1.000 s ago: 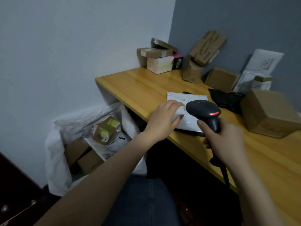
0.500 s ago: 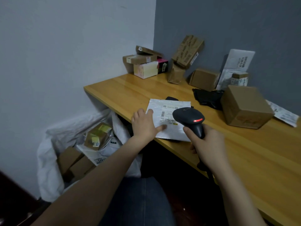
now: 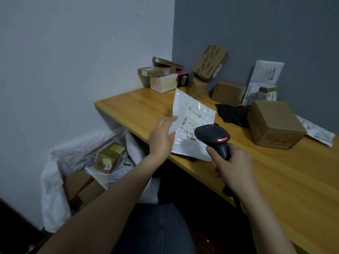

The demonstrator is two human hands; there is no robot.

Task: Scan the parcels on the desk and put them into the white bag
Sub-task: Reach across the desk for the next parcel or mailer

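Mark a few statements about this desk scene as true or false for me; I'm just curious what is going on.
1. The left hand holds the white mailer tilted upward. True.
2. The right hand holds a pen. False: it grips the black scanner.
3. The white bag is empty. False: parcels lie inside it.
4. A large brown box sits on the desk. True.

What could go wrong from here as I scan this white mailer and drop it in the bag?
The left hand grips the white mailer by one edge only, so the tilted, floppy pouch may sag or slip mid-scan. The scanner in the right hand sits close over the label, which might spoil the read. The white bag already holds several parcels, so the mailer could slide off the pile.
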